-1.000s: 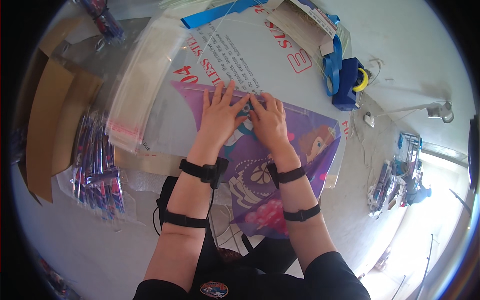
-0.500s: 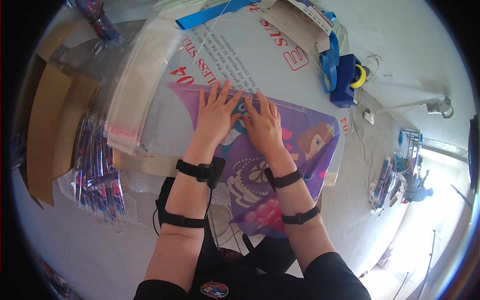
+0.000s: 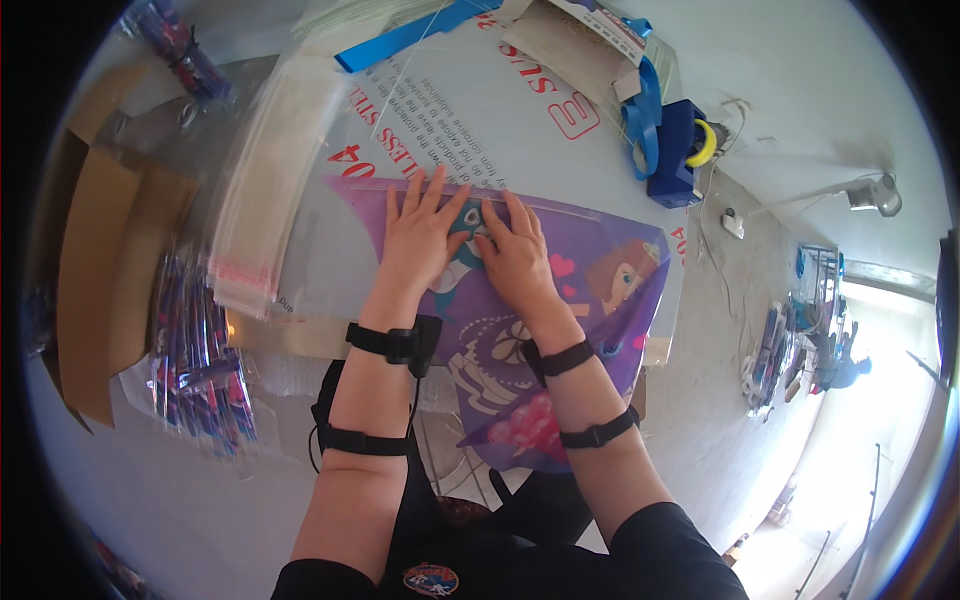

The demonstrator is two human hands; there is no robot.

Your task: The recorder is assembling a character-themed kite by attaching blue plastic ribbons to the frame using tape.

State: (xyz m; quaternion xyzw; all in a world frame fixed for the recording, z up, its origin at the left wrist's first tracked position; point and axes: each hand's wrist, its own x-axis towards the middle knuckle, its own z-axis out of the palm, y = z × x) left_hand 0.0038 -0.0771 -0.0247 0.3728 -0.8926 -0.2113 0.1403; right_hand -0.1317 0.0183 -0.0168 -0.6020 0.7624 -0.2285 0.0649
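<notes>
A thin purple sheet (image 3: 595,235), printed with a cartoon figure, pink hearts and pink balloons, lies across the worktable and hangs over its near edge. Along its far edge runs a folded, see-through strip. My left hand (image 3: 416,240) rests flat on the sheet's left part, fingers spread, their tips at that edge. Close beside it, my right hand (image 3: 519,262) presses on the sheet with its fingers stretched out. The thumbs come near each other over a teal printed figure, which the hands partly cover. Neither hand grips anything.
Clear plastic bags (image 3: 265,190) are stacked on the table's left. A blue tape dispenser (image 3: 677,155) with a yellow core stands at the right, near blue ribbon (image 3: 643,125). An open cardboard box (image 3: 90,280) and wrapped bundles (image 3: 200,350) sit farther left.
The whole view has shifted slightly, so the table and hands appear a little farther left. Both hands remain flat on the purple sheet in nearly the same place.
</notes>
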